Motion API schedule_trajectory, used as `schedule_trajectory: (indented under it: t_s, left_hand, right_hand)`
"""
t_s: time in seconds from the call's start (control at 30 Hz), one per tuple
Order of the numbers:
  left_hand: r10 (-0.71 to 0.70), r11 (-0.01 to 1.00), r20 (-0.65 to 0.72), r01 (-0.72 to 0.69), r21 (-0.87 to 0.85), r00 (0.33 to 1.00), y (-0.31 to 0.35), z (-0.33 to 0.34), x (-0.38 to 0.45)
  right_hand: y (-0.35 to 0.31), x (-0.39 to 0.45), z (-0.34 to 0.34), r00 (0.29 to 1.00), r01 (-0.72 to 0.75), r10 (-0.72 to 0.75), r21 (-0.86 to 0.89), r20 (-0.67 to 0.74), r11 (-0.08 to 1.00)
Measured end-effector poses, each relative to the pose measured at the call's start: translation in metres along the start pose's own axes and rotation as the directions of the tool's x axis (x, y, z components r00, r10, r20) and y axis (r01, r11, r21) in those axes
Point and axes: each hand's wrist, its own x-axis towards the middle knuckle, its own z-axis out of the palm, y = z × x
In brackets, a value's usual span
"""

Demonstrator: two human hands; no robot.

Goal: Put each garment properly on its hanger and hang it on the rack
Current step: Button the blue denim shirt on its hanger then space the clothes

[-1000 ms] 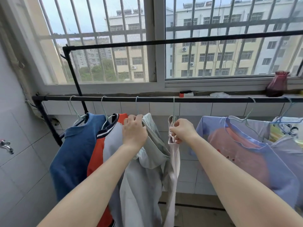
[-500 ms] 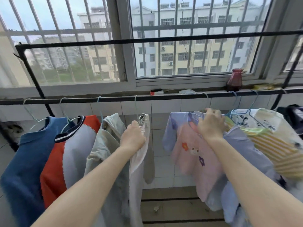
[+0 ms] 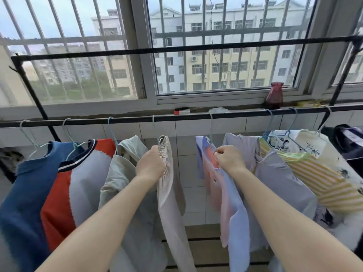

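Observation:
A black rack bar [image 3: 188, 116] runs across below the window, with several garments hanging from it on thin wire hangers. My left hand [image 3: 150, 165] grips the gathered waistband of a pale pink garment [image 3: 169, 195] hanging at the middle. My right hand [image 3: 228, 159] pinches the neckline of a lilac and pink top [image 3: 227, 205] just right of it. Left of my hands hang a blue shirt [image 3: 21, 195], a red, white and navy top [image 3: 72, 185] and a grey-green garment [image 3: 119, 173]. To the right hang a lilac garment [image 3: 282, 179], a yellow striped one [image 3: 322, 185] and a floral one [image 3: 306, 140].
A higher black bar [image 3: 176, 49] crosses in front of the barred window. On the sill stand a dark red vase [image 3: 274, 95] and a small red and white box [image 3: 181, 111]. White tiled wall [image 3: 192, 173] lies behind the clothes. A dark garment [image 3: 347, 142] hangs at far right.
The view has swung right. My right hand came back left from the hangers at the right onto the lilac and pink top. My left hand stays on the pale pink garment.

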Motion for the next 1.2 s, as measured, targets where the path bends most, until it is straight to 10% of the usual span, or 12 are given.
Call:
schedule_trajectory:
  t_s: [1.2]
  left_hand:
    - [-0.008, 1.000, 0.012, 0.008, -0.013, 1.000, -0.013, -0.015, 0.001]
  right_hand:
    - [-0.028, 0.009, 0.030, 0.998, -0.048, 0.044, 0.095, 0.050, 0.994]
